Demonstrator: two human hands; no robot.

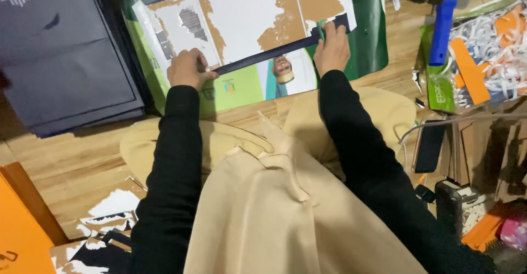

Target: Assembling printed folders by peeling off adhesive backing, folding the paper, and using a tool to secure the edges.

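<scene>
Left hand (186, 68) and right hand (332, 44), each grip closed, pinch opposite ends of a dark strip (274, 49) across a torn white-and-brown board (247, 10); green printed sheet (241, 87) beneath.

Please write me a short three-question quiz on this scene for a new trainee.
1. True or false: both hands press on the dark strip along the near edge of the torn white-and-brown board.
2. Which hand is at the strip's end nearer the blue-handled tool: A left, B right?
3. What colour is the mat under the board?

Key
1. True; the left hand presses the other end.
2. B.
3. Green.
</scene>
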